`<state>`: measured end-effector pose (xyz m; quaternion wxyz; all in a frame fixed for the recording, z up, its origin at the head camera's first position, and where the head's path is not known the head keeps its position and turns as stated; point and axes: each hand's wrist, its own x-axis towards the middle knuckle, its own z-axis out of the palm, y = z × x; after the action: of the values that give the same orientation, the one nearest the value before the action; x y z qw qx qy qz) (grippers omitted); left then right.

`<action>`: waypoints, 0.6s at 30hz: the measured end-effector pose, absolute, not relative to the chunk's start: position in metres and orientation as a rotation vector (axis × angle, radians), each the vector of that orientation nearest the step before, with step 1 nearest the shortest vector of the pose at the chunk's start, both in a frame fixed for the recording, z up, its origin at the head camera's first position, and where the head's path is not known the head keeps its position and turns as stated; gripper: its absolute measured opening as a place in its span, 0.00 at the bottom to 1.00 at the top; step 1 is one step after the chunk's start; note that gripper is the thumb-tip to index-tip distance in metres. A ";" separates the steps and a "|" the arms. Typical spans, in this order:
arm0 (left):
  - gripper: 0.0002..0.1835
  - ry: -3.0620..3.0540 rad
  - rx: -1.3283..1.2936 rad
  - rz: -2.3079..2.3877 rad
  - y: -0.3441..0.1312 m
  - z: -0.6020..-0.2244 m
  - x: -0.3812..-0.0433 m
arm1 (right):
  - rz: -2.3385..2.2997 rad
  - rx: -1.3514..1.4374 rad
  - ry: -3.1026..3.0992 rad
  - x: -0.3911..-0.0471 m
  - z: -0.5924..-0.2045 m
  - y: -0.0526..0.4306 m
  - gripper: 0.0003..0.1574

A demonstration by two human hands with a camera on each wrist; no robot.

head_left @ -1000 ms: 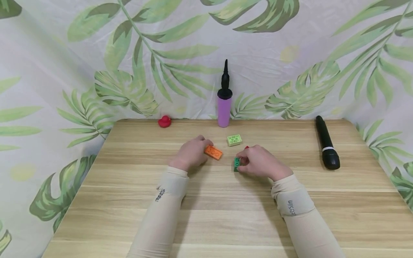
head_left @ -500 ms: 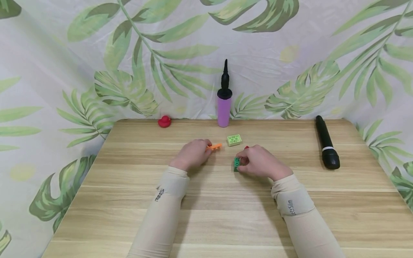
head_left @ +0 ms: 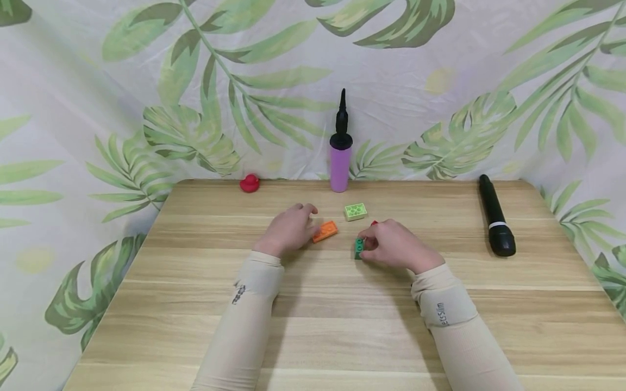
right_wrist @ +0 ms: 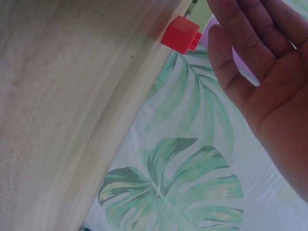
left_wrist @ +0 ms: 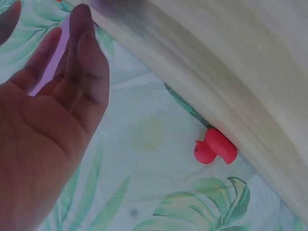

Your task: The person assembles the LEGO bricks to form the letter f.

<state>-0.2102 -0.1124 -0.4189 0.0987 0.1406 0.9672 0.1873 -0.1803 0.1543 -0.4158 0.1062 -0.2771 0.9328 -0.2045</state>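
In the head view, my left hand [head_left: 289, 229] has its fingers spread, with the thumb side right at an orange toy brick [head_left: 325, 231]. The left wrist view shows those fingers [left_wrist: 84, 62] extended. My right hand [head_left: 397, 245] pinches a small green toy brick [head_left: 359, 248] between thumb and fingers, close over the table. A red toy brick [right_wrist: 182, 34] stands beside the right hand in its wrist view; the hand mostly hides it in the head view. Behind the two hands lies a light green toy brick [head_left: 355, 212], its hollow side up.
A red rubber duck [head_left: 250, 183] sits at the back left edge of the wooden table [head_left: 337, 331]. At the back middle stands a purple hand pump [head_left: 339, 165] with a black nozzle. A black microphone [head_left: 496, 217] lies on the right.
The orange brick has gone from lying at one slant, through an edge-on tilt in my left fingers, to the opposite slant. My left fingers have spread. The right hand stays in place.
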 end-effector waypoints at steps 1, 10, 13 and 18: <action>0.25 2.865 0.415 0.546 -0.113 -0.419 -0.210 | -0.602 -0.816 2.750 -0.180 -0.416 0.154 0.22; 0.28 2.775 0.471 0.433 -0.109 -0.420 -0.209 | -0.607 -0.803 2.739 -0.179 -0.414 0.154 0.23; 0.21 2.794 0.493 0.426 -0.107 -0.421 -0.209 | -0.609 -0.813 2.745 -0.179 -0.414 0.154 0.22; 0.13 2.802 0.554 0.487 -0.104 -0.421 -0.209 | -0.605 -0.826 2.751 -0.180 -0.415 0.154 0.22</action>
<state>-0.2093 -0.1045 -0.4208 0.1215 0.1897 0.9599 0.1670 -0.1796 0.1544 -0.4151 0.1027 -0.2797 0.9323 -0.2051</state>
